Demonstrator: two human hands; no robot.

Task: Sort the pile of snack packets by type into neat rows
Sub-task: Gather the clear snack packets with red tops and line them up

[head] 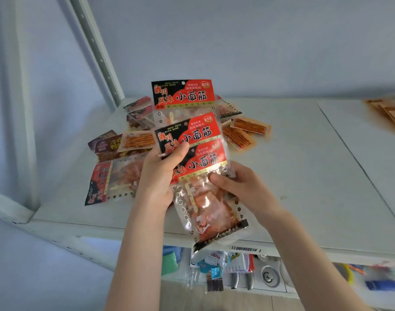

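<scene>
Here, three red 小面筋 packets (188, 134) — fanned, left hand (157, 176), right hand (240, 187) gripping.

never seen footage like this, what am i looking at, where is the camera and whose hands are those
There is no machine here. This is a single picture from a wide-angle camera worn on a person's head, looking forward and down. The two bare arms coming up from the bottom are therefore the wearer's own.

The left hand grips a fan of three red-and-black packets, with the thumb on the front. The right hand pinches the frontmost one.

Beneath them is a white shelf holding the unsorted pile. It contains a fourth matching packet lying flat, clear packets of orange sticks and dark brown packets. Some orange packets lie blurred at the far right edge.
</scene>
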